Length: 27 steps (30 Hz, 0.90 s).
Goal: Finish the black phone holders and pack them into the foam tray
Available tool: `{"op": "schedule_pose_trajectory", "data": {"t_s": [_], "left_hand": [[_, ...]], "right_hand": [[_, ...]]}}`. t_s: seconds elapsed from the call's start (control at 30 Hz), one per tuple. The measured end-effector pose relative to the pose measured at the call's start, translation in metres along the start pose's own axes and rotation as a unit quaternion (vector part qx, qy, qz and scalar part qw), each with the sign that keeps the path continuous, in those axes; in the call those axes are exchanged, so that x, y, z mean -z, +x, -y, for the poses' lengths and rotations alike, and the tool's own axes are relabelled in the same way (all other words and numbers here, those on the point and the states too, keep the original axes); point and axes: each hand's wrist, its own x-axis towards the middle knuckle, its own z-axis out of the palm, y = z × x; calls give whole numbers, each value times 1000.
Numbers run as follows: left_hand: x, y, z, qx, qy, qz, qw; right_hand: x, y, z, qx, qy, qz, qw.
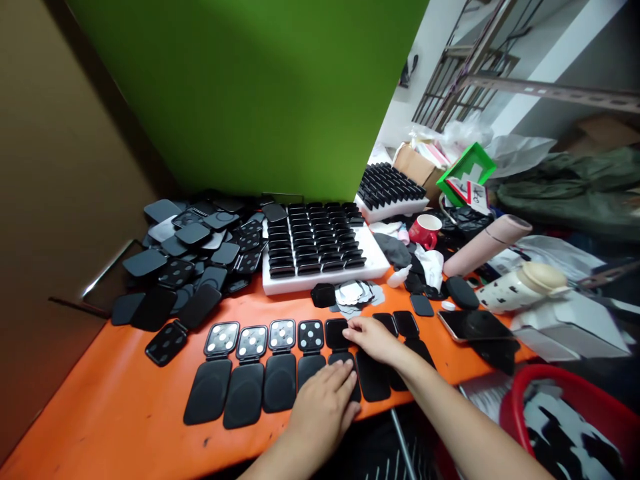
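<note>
A row of hinged black two-panel pads (243, 393) lies unfolded near the table's front edge. The leftmost upper panels show white dots (311, 335); those further right are plain black. My left hand (323, 407) rests flat, fingers stretched, over the lower panel of one pad in the middle of the row. On the same pad, the bent fingers of my right hand (373, 339) are pressed together at the right edge of the plain black upper panel (335, 333). Whatever lies between those fingertips is hidden. Beyond the row are loose grey and white cut sheets (356, 293) and a black piece (323, 295).
A heap of black pads (193, 233) sits at the left. White foam trays (375, 260) hold upright black pieces. To the right are a red mug (425, 231), a pink bottle (487, 245), a cream tumbler (520, 287), a phone (475, 325) and a red basket (515, 400).
</note>
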Motion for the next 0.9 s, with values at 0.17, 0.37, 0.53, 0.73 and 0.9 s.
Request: {"op": "schedule_pose_trajectory", "data": {"t_s": [0.17, 0.37, 0.53, 0.73, 0.9], "left_hand": [[-3, 0, 1, 6, -10, 6, 1000], [-2, 1, 2, 6, -18, 3, 1000], [-1, 2, 1, 9, -24, -3, 1000], [-2, 0, 1, 8, -24, -11, 1000], [-1, 0, 1, 7, -16, -21, 1000]], "right_hand": [[2, 7, 1, -20, -24, 11, 999], [4, 10, 5, -37, -53, 15, 998], [7, 10, 11, -47, -91, 13, 995], [5, 11, 22, -50, -157, -9, 986], [8, 6, 29, -43, -208, -46, 976]]}}
